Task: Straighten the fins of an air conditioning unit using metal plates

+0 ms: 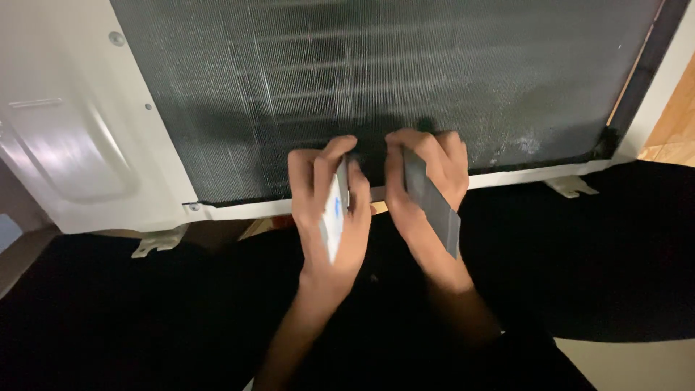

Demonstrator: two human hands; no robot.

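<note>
A white air-conditioner outdoor unit [87,145] stands in front of me, its dark finned coil [376,72] facing me. My left hand [326,210] grips a thin white card [334,213] edge-on, its top end against the lower fins. Beside it my right hand [423,188] holds a flat grey card [434,206], tilted, also at the coil's bottom edge. The two hands almost touch near the middle of the coil's lower rim.
The unit rests on small white feet [156,242] [572,186] over a black mat [615,253]. A dusty whitish patch [525,145] marks the fins at the lower right. Wooden floor [677,123] shows at the far right.
</note>
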